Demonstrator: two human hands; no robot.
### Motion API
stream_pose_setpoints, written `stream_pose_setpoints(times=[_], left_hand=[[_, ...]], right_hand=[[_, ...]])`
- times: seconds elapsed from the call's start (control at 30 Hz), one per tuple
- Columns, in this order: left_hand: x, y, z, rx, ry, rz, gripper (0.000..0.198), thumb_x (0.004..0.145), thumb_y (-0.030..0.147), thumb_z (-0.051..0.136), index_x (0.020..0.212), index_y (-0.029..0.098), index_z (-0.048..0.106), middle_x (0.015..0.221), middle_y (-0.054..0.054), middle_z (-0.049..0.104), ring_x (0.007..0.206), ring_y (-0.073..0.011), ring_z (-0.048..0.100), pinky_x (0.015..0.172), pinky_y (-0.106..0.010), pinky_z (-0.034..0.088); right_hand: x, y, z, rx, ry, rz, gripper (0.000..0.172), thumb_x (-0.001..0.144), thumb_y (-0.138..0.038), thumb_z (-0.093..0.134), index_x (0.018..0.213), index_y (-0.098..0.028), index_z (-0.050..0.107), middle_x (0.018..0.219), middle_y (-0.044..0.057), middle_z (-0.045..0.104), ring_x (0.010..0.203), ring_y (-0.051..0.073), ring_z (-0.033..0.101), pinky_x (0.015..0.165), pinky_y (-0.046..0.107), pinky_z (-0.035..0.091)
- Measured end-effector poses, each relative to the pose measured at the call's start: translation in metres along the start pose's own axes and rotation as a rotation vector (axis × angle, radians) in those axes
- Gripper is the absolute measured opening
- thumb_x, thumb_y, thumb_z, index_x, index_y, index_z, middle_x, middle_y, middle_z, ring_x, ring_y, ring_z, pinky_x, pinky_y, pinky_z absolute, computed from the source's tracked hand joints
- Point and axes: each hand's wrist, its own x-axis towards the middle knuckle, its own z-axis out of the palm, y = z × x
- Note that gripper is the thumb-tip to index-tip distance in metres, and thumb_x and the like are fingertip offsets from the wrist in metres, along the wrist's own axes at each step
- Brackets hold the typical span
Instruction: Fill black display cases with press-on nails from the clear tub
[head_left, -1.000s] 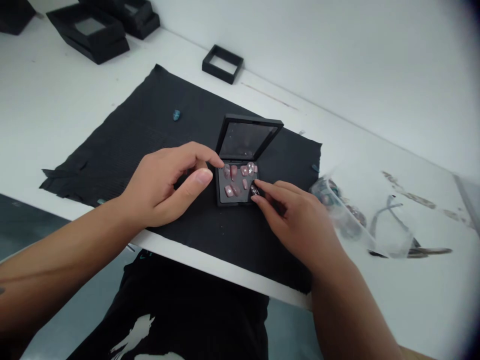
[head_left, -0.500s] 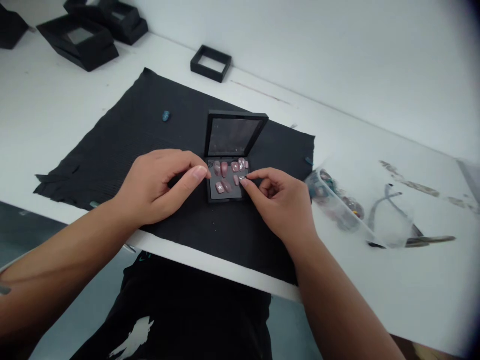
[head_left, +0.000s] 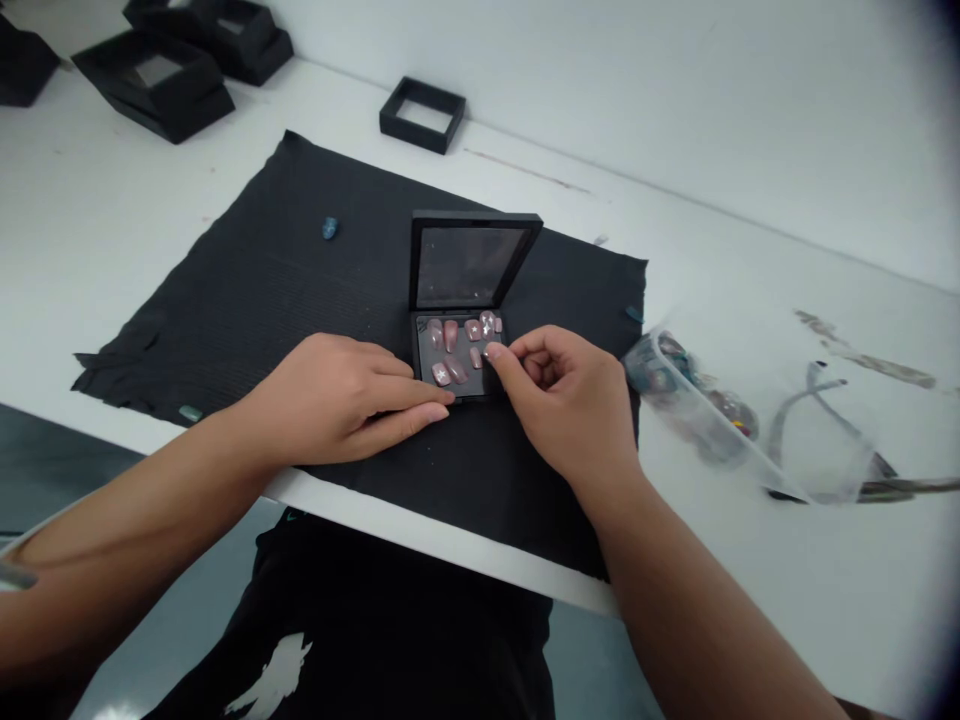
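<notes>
A small black case (head_left: 476, 217) stands with its clear-windowed lid raised. Several pink press-on nails (head_left: 451, 336) lie in two rows on its dark base, some with white stars. My left hand (head_left: 345, 400) lies with fingers stretched out, its fingertips at the case's front edge. Thumb and index finger of my right hand (head_left: 562, 400) pinch a press-on nail (head_left: 492, 350) over the right side of the lower row. Much of that nail is hidden by the fingertips.
Under the case spreads a black cloth (head_left: 225, 260), with a blue nail-like piece (head_left: 330, 228) on it. To the right are a clear plastic container (head_left: 694, 410) of small items and a pair of glasses (head_left: 787, 420). Black frame boxes (head_left: 161, 90) and a single frame (head_left: 422, 115) stand at the back.
My left hand has moved from the case's left side to its front edge, fingers straighter. My right hand still pinches the nail at the right of the lower row.
</notes>
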Motion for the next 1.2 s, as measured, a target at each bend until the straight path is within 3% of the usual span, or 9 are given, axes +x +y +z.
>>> stream_pose_setpoints(times=[0.4,0.57,0.67,0.77,0.93,1.07,1.2], left_hand=[[-0.0028,-0.0012,-0.0022,-0.022,-0.02,-0.086,0.03,0.104,0.039,0.053,0.113,0.025,0.077,0.084,0.0,0.078,0.072,-0.0143,0.071,0.065,-0.024,0.045],[-0.0042,-0.0004,-0.0012,-0.018,-0.013,-0.114,0.033,0.104,0.042,0.052,0.121,0.023,0.073,0.077,0.001,0.075,0.066,-0.0138,0.069,0.061,-0.025,0.042],[-0.0035,0.0004,-0.0009,-0.021,-0.045,-0.122,0.033,0.104,0.043,0.051,0.121,0.025,0.073,0.088,0.0,0.079,0.074,-0.014,0.072,0.066,-0.025,0.046],[-0.003,0.0008,-0.0019,-0.048,-0.062,-0.126,0.03,0.105,0.04,0.051,0.113,0.025,0.076,0.101,-0.001,0.081,0.085,-0.0145,0.075,0.074,-0.024,0.05],[-0.004,-0.0002,-0.0036,-0.111,-0.051,-0.153,0.028,0.104,0.038,0.053,0.103,0.024,0.078,0.1,0.0,0.081,0.089,-0.015,0.076,0.08,-0.023,0.054],[-0.0041,-0.0013,-0.0035,-0.111,-0.051,-0.14,0.024,0.103,0.035,0.056,0.102,0.024,0.077,0.099,0.002,0.081,0.09,-0.0127,0.077,0.08,-0.021,0.053],[-0.003,-0.0015,-0.0038,-0.099,-0.04,-0.127,0.024,0.103,0.033,0.057,0.1,0.021,0.078,0.097,0.001,0.081,0.087,-0.0126,0.077,0.077,-0.02,0.053]], right_hand=[[-0.003,0.0037,-0.0106,0.295,-0.131,0.036,0.034,0.091,-0.047,0.067,0.07,-0.02,0.069,0.057,-0.003,0.051,0.053,0.01,0.042,0.048,0.027,0.03],[-0.0023,0.0061,-0.009,0.306,-0.087,0.035,0.033,0.093,-0.047,0.064,0.075,-0.02,0.07,0.057,-0.004,0.05,0.053,0.01,0.041,0.05,0.028,0.03],[-0.0042,0.0059,-0.0069,0.243,-0.064,0.014,0.029,0.094,-0.045,0.063,0.077,-0.021,0.069,0.062,-0.003,0.055,0.056,0.011,0.046,0.053,0.028,0.033],[-0.0062,0.0056,-0.0067,0.2,-0.076,0.042,0.041,0.098,-0.054,0.055,0.079,-0.023,0.072,0.061,-0.003,0.055,0.057,0.012,0.049,0.055,0.029,0.035],[-0.0068,0.0084,-0.0079,0.427,-0.128,0.095,0.075,0.097,-0.079,0.028,0.078,-0.022,0.074,0.058,0.0,0.052,0.058,0.015,0.052,0.058,0.031,0.038],[-0.0066,0.0084,-0.0078,0.523,-0.139,0.091,0.081,0.094,-0.084,0.02,0.073,-0.021,0.068,0.059,0.0,0.051,0.057,0.015,0.049,0.058,0.032,0.037],[-0.0058,0.0063,-0.0069,0.672,-0.19,0.058,0.079,0.097,-0.079,0.016,0.096,-0.023,0.072,0.059,-0.002,0.048,0.053,0.015,0.042,0.056,0.032,0.035]])
